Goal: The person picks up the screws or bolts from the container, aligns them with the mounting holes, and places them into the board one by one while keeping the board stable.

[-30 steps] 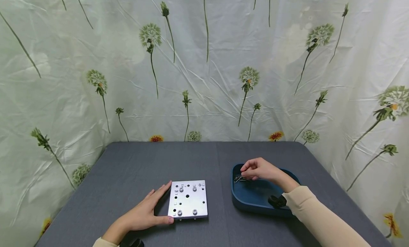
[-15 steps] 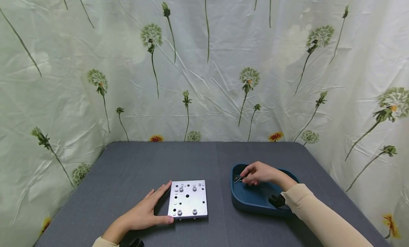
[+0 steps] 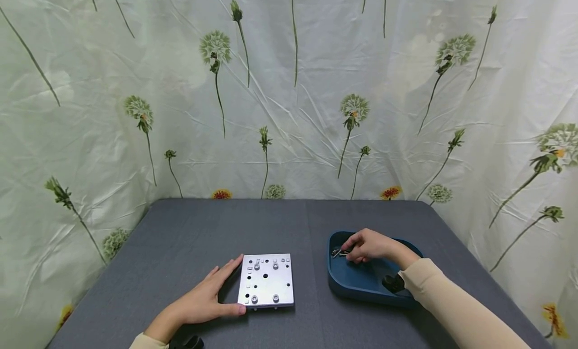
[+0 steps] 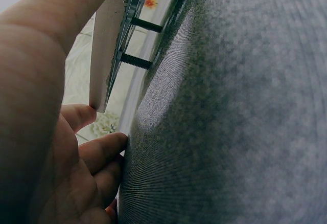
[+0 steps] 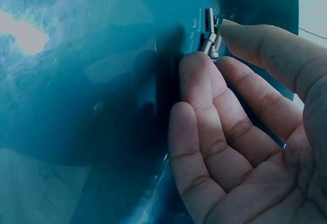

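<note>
My left hand [image 3: 203, 301] lies at the left side of a square silver metal plate [image 3: 276, 280], its thumb at the front left corner and index fingertip at the back left corner. The plate has holes and several socket-head screws in it; in the left wrist view, threaded screw shanks [image 4: 135, 60] stick out below it. My right hand [image 3: 372, 246] reaches into a dark blue tray [image 3: 345, 289]. Its thumb and fingertips are right at a small heap of metal screws [image 5: 208, 37] at the tray's left end. I cannot tell whether a screw is between the fingertips.
A dark grey cloth-covered table [image 3: 226, 223] carries the plate and tray. Behind and beside it hangs a pale curtain [image 3: 293, 113] printed with dandelions. The tray's raised wall [image 3: 356, 292] stands around the right hand.
My right hand has lowered slightly inside the tray, its fingertips coming down to the screws. The left hand and the plate have stayed in place.
</note>
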A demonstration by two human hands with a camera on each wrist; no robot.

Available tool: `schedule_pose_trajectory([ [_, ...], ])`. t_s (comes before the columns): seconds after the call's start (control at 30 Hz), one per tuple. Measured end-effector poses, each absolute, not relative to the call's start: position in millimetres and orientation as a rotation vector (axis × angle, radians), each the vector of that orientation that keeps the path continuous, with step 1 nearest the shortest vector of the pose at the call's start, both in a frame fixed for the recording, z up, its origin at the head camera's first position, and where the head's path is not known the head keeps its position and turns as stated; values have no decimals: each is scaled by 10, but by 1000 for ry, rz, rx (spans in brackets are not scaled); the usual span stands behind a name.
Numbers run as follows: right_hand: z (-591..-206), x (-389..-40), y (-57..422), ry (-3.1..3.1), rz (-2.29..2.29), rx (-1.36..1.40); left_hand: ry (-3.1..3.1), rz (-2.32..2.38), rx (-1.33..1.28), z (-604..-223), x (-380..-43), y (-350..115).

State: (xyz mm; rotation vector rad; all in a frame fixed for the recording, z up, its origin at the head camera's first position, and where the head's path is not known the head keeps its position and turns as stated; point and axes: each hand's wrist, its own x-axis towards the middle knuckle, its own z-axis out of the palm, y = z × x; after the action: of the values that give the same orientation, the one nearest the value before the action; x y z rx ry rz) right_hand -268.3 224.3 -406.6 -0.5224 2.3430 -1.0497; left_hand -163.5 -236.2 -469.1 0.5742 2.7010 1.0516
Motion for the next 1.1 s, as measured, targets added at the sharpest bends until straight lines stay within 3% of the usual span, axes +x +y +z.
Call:
schedule_pose_trajectory([
  [1.1, -4159, -2694, 1984, 2510, -875, -583, 2686, 1061, 564, -4706, -1646, -2371],
])
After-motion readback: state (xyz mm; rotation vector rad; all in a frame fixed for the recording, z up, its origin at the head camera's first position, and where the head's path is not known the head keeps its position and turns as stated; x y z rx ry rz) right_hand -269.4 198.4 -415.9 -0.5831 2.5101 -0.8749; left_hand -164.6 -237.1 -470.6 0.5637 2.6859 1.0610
